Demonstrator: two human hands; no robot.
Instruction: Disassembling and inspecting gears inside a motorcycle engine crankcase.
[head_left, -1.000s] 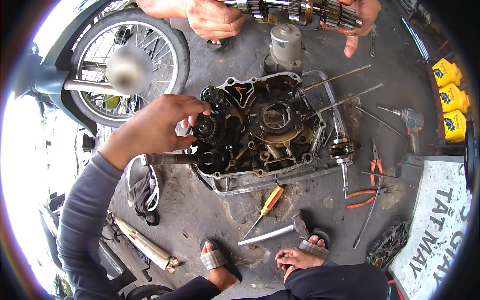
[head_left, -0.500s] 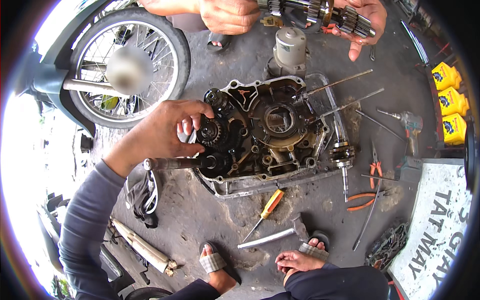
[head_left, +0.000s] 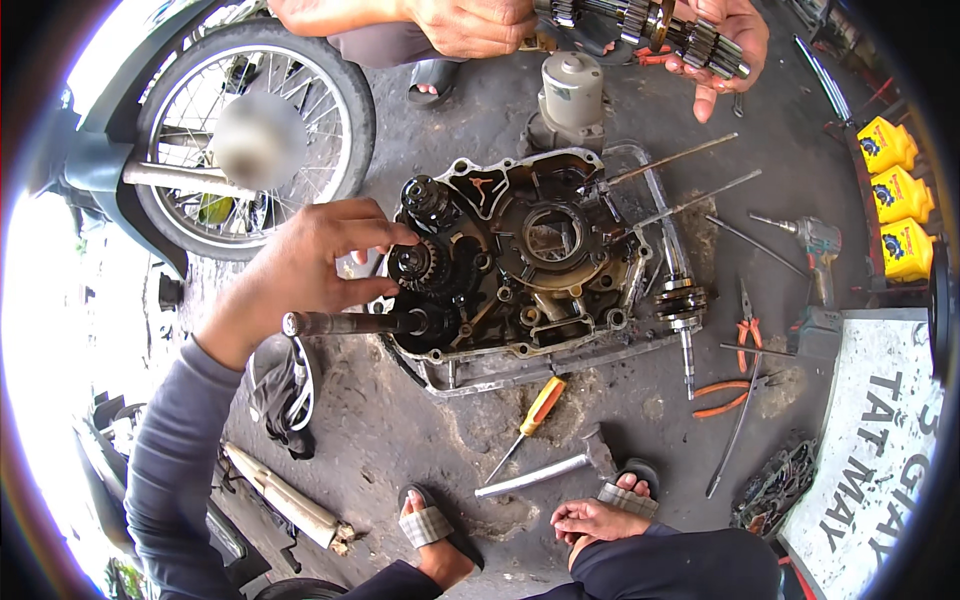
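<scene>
My left hand [head_left: 310, 262] reaches in from the left with thumb and index finger at the edge of a dark toothed gear [head_left: 420, 264]. The gear sits in the left part of an oily open engine crankcase [head_left: 590, 205]. Just below that hand, a metal shaft [head_left: 350, 323] sticks out leftward from the case. Curled loosely over my knee, my right hand [head_left: 600, 520] shows nothing in its fingers. Across from me, another person's hands [head_left: 470, 22] hold a gear shaft [head_left: 700, 45] with several gears on it.
On the floor near me lie a yellow-handled screwdriver [head_left: 543, 404] and a hammer [head_left: 540, 475]. Orange-handled pliers [head_left: 748, 335], a power driver [head_left: 822, 250] and a crankshaft-like part [head_left: 682, 305] lie to the right. A spoked wheel [head_left: 360, 130] stands far left; yellow bottles [head_left: 905, 195] line the right.
My left hand has drawn slightly left and its fingers have shifted at the gear's edge. The view has moved a little. My right hand stays put.
</scene>
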